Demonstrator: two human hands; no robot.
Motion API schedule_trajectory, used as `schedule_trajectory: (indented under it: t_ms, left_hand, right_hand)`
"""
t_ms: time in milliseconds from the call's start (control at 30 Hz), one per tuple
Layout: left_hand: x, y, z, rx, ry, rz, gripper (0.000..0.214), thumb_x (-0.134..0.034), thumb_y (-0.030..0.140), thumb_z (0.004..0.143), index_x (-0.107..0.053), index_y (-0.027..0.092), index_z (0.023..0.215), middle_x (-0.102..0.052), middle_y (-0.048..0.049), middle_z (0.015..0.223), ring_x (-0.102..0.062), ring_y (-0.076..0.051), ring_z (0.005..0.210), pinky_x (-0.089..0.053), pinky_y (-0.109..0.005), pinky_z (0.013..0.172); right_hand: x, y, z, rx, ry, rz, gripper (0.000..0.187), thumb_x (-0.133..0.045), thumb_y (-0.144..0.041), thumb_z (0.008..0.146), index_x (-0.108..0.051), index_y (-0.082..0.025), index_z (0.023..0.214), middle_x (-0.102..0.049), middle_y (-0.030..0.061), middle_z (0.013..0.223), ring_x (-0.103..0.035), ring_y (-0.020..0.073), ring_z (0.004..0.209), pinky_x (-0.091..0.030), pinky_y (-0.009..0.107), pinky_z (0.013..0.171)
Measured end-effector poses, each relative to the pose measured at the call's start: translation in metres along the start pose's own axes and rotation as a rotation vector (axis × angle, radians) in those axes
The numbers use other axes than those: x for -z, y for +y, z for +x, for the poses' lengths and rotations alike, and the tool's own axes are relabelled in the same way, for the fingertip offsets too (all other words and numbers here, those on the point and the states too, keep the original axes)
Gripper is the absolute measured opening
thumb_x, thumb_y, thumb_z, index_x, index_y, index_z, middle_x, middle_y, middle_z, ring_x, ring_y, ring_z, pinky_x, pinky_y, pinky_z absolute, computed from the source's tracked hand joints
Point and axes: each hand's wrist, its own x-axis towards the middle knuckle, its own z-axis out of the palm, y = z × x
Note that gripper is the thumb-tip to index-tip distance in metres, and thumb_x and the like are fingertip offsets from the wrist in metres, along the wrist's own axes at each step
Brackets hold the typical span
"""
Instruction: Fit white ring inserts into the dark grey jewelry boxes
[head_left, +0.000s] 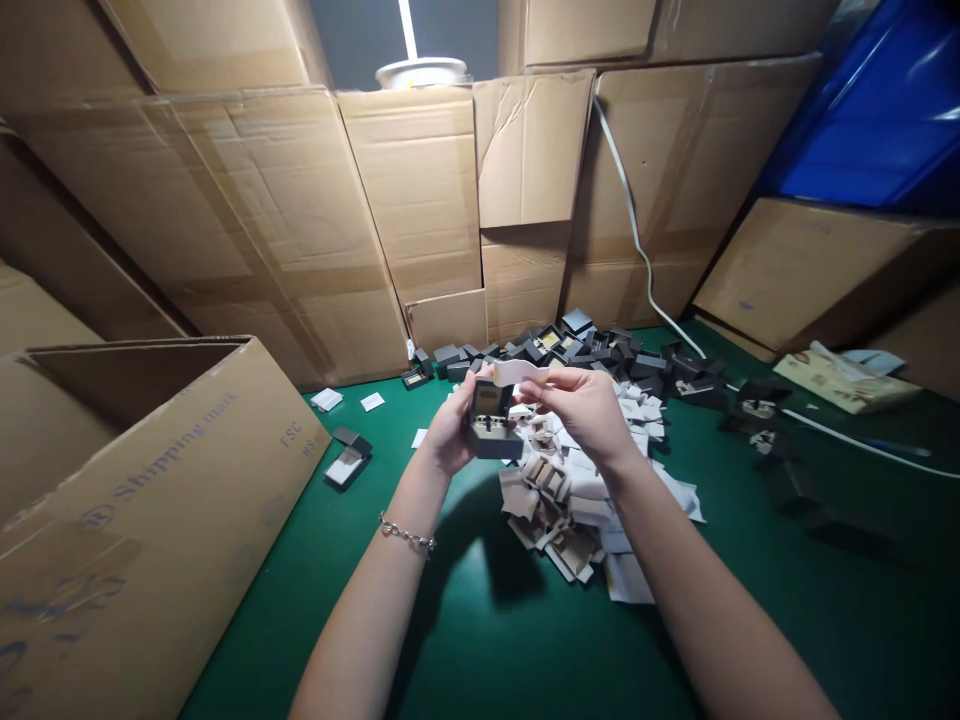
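My left hand [448,432] is wrapped round a small dark hinged box [491,420], held open above the green table [480,620]. My right hand [585,405] pinches a pale card strip [521,372] just over the box's open lid. A heap of pale card inserts and papers [581,500] lies directly beneath both hands. Behind it, many more small dark boxes [570,345] are piled, some open. A chain bracelet [407,535] sits on my left wrist.
A large open carton printed "Shipping mark" [150,500] stands at the left. Flattened cardboard [420,200] walls the back. A white cable [637,240] runs down to the right. One open dark box [346,458] lies alone at left. A blue crate [877,110] is upper right.
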Motion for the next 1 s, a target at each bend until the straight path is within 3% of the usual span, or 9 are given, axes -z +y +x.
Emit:
schedule_trajectory:
  t_ms: [133, 200, 300, 433, 567, 733, 867, 933, 1000]
  left_hand:
    - [-0.001, -0.002, 0.005, 0.02, 0.03, -0.097, 0.052, -0.035, 0.049, 0.09, -0.063, 0.007, 0.105, -0.065, -0.0097, 0.073, -0.061, -0.013, 0.058, -0.054, -0.025, 0.063]
    - [-0.001, -0.002, 0.005, 0.009, 0.046, -0.116, 0.051, -0.035, 0.048, 0.09, -0.064, 0.007, 0.096, -0.064, -0.008, 0.068, -0.059, -0.012, 0.055, -0.051, -0.022, 0.057]
    - [-0.001, -0.002, 0.005, 0.002, 0.053, -0.082, 0.046, -0.033, 0.042, 0.091, -0.064, 0.008, 0.099, -0.067, -0.0085, 0.076, -0.061, -0.013, 0.06, -0.048, -0.021, 0.055]
    - [0.004, -0.003, 0.003, -0.04, 0.024, -0.014, 0.042, -0.043, 0.041, 0.087, -0.065, 0.008, 0.102, -0.069, -0.0109, 0.093, -0.065, -0.016, 0.076, -0.049, -0.021, 0.064]
    - [0.011, -0.002, 0.004, -0.042, 0.0, 0.025, 0.049, -0.054, 0.048, 0.077, -0.065, 0.007, 0.103, -0.069, -0.011, 0.092, -0.066, -0.018, 0.08, -0.048, -0.022, 0.068]
    - [0.017, 0.0, 0.007, -0.093, -0.011, 0.023, 0.063, -0.065, 0.054, 0.061, -0.064, 0.007, 0.104, -0.069, -0.0106, 0.086, -0.065, -0.021, 0.078, -0.048, -0.025, 0.069]
    - [0.016, 0.0, 0.007, -0.081, 0.0, 0.044, 0.067, -0.065, 0.054, 0.054, -0.064, 0.009, 0.104, -0.068, -0.0088, 0.081, -0.063, -0.02, 0.073, -0.044, -0.023, 0.062]
    - [0.015, 0.0, 0.006, -0.108, 0.016, 0.074, 0.064, -0.066, 0.052, 0.051, -0.066, 0.009, 0.097, -0.068, -0.0082, 0.08, -0.061, -0.018, 0.072, -0.042, -0.021, 0.06]
    - [0.016, 0.0, 0.004, -0.178, 0.009, 0.14, 0.056, -0.065, 0.05, 0.051, -0.068, 0.009, 0.09, -0.067, -0.0071, 0.08, -0.059, -0.015, 0.07, -0.042, -0.02, 0.06]
  right_hand:
    - [-0.009, 0.005, -0.01, 0.618, 0.179, -0.392, 0.014, -0.07, -0.025, 0.079, -0.071, -0.014, 0.086, -0.065, 0.0066, 0.084, -0.06, 0.0123, 0.067, -0.049, 0.024, 0.06]
    - [-0.011, 0.006, -0.012, 0.874, 0.147, -0.668, 0.01, -0.062, -0.016, 0.085, -0.07, -0.013, 0.09, -0.064, 0.0066, 0.086, -0.059, 0.0121, 0.073, -0.048, 0.023, 0.065]
    - [-0.012, 0.008, -0.013, 1.044, 0.015, -0.996, 0.016, -0.054, -0.012, 0.089, -0.069, -0.013, 0.085, -0.062, 0.0049, 0.078, -0.056, 0.012, 0.071, -0.043, 0.022, 0.063]
    - [-0.014, 0.014, -0.011, 1.033, -0.096, -1.197, 0.02, -0.053, -0.013, 0.089, -0.068, -0.015, 0.076, -0.057, 0.0019, 0.07, -0.05, 0.0108, 0.062, -0.035, 0.024, 0.056]
    - [-0.017, 0.018, -0.011, 1.006, -0.14, -1.141, 0.016, -0.054, -0.014, 0.088, -0.066, -0.015, 0.078, -0.059, 0.002, 0.072, -0.052, 0.0112, 0.063, -0.036, 0.023, 0.057]
    - [-0.021, 0.012, -0.014, 1.027, -0.039, -0.894, 0.015, -0.055, -0.014, 0.089, -0.059, -0.012, 0.074, -0.059, 0.0033, 0.073, -0.056, 0.0103, 0.07, -0.04, 0.019, 0.066]
    - [-0.025, 0.015, -0.017, 1.055, 0.019, -1.055, 0.024, -0.052, -0.01, 0.086, -0.052, -0.013, 0.062, -0.054, 0.0028, 0.067, -0.049, 0.0107, 0.061, -0.034, 0.022, 0.057]
    - [-0.027, 0.021, -0.018, 0.981, -0.032, -1.183, 0.024, -0.053, -0.009, 0.084, -0.051, -0.013, 0.061, -0.053, 0.0019, 0.066, -0.045, 0.0108, 0.057, -0.029, 0.024, 0.053]
    - [-0.029, 0.027, -0.018, 0.81, -0.128, -1.262, 0.017, -0.057, -0.011, 0.083, -0.056, -0.013, 0.066, -0.056, 0.0013, 0.071, -0.046, 0.0108, 0.059, -0.024, 0.025, 0.05]
